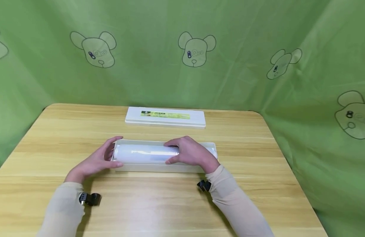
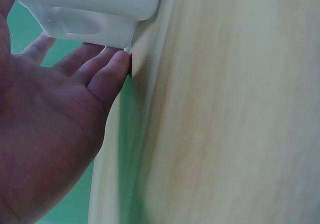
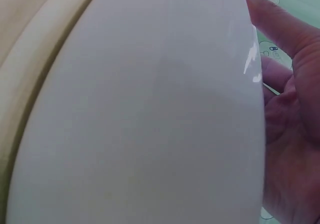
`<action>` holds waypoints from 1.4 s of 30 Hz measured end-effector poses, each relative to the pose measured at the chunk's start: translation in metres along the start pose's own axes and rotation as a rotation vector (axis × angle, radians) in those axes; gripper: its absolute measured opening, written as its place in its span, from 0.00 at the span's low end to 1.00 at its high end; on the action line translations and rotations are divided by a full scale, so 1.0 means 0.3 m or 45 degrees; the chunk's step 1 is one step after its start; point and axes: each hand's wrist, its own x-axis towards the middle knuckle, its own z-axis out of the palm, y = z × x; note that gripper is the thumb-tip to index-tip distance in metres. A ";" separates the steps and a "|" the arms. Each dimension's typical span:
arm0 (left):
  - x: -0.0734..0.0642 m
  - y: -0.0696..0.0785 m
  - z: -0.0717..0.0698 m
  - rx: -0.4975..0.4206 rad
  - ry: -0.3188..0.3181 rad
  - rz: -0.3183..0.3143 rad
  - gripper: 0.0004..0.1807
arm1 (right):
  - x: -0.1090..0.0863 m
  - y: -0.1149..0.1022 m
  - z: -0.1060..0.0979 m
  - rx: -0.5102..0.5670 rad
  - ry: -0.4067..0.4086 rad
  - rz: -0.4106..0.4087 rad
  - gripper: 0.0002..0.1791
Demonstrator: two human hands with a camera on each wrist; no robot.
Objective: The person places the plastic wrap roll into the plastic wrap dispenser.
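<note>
A long white box (image 1: 158, 168) lies on the table with its open top up, and a roll of cling film (image 1: 146, 154) sits lengthwise in it. My left hand (image 1: 94, 160) grips the box's left end, thumb along the front and fingers at the back. In the left wrist view, the fingertips (image 2: 112, 74) of that hand meet the box's end (image 2: 95, 26). From above, my right hand (image 1: 191, 152) holds the roll right of its middle, thumb at the near side and fingers at the far side. The right wrist view is mostly filled by the box's white wall (image 3: 145, 104).
Behind the box lies a flat white lid (image 1: 135, 116) with a yellow-green label (image 1: 167, 115), near the far edge of the wooden table (image 1: 247, 197). Green curtain (image 1: 158, 75) with mouse-like drawings hangs behind and at both sides.
</note>
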 end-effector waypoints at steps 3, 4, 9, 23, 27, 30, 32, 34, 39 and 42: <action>0.001 0.001 0.004 0.001 0.001 -0.001 0.53 | -0.001 0.009 0.006 0.003 0.002 -0.001 0.33; 0.001 0.001 0.004 0.002 0.002 -0.004 0.53 | -0.001 0.012 0.008 0.006 0.003 -0.002 0.33; 0.003 0.003 0.008 0.013 0.005 -0.014 0.53 | -0.002 0.020 0.016 0.001 0.011 0.002 0.32; 0.004 0.001 0.003 0.052 0.025 -0.023 0.53 | 0.001 0.028 0.027 -0.024 0.028 -0.013 0.32; 0.000 0.000 0.004 0.053 0.026 -0.032 0.53 | 0.003 0.032 0.032 -0.049 0.023 -0.035 0.32; -0.001 0.001 0.008 0.047 0.017 -0.031 0.53 | 0.003 0.036 0.036 -0.067 0.016 -0.040 0.31; -0.001 0.004 0.010 0.041 0.018 -0.033 0.53 | 0.003 0.036 0.038 -0.075 0.022 -0.045 0.31; -0.001 0.007 0.010 0.041 0.021 -0.034 0.52 | 0.003 0.035 0.040 -0.088 0.030 -0.048 0.31; 0.000 0.012 0.009 0.046 0.020 -0.035 0.52 | 0.004 0.030 0.041 -0.121 0.032 -0.047 0.32; 0.002 0.010 0.008 0.039 0.016 -0.032 0.53 | 0.003 0.027 0.038 -0.128 0.013 -0.049 0.32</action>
